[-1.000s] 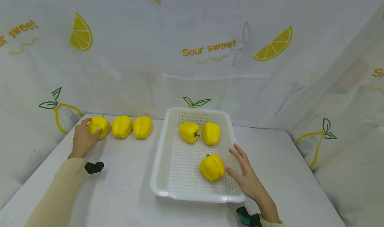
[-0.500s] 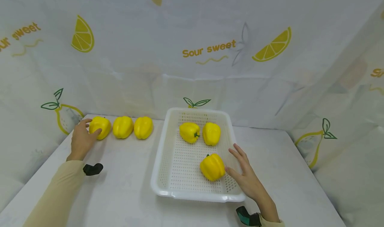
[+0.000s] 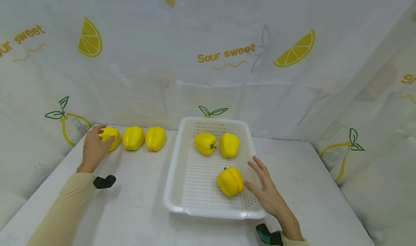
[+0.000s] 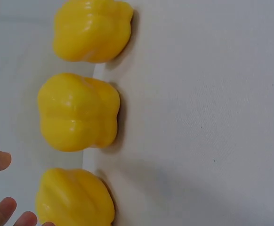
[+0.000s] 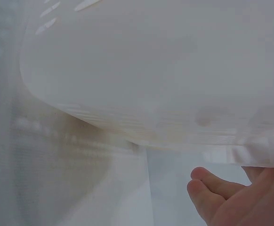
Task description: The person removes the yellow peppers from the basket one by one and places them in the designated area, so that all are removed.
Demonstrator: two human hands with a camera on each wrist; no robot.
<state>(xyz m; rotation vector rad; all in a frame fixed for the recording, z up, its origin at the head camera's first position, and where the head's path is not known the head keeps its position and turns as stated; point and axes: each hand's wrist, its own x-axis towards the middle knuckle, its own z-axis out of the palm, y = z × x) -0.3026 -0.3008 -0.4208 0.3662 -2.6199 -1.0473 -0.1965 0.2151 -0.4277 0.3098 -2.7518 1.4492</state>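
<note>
Head view looks forward and down, left wrist close on the peppers (image 4: pixel 78 112), right wrist right by the basket (image 3: pixel 214 213), head sharing both

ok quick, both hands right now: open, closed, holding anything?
Left hand: open beside the leftmost pepper, not gripping it.
Right hand: open at the basket's right side, holding nothing.

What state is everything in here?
White basket: upright, partly filled
Back left basket bell pepper: sideways, stem showing
Back right basket bell pepper: stem hidden
Front basket bell pepper: stem toward back
Left row bell pepper: partly hidden by hand
Middle row bell pepper: stem hidden
Right row bell pepper: stem hidden
Left hand: open, thumb apart
Right hand: open, fingers spread
</note>
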